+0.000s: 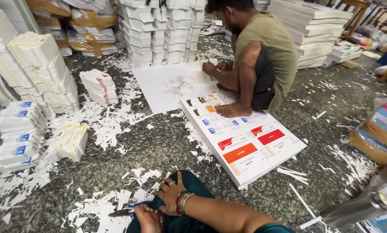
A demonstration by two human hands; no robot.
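My right hand [170, 195], with bangles on the wrist, rests fingers spread on my teal-clad knee [189, 181] and holds nothing. My left hand [145, 217] lies lower, right beside the blue handles of a pair of scissors [123, 210] on the floor; whether it grips them is unclear. White paper scraps [98, 207] lie all around the scissors. Ahead, another person [262, 51] squats with a foot on a thick stack of printed sheets [249, 149], both hands [211, 67] at a large white sheet [159, 88] carrying torn bits.
Stacks of flat white cartons [34, 77] line the left; a small pile [99, 86] and a yellowish bundle [70, 140] stand nearer. Tall white stacks [159, 30] and sheet piles [314, 26] stand behind. A wooden pallet edge [374, 146] and a metal cylinder [357, 209] are at right.
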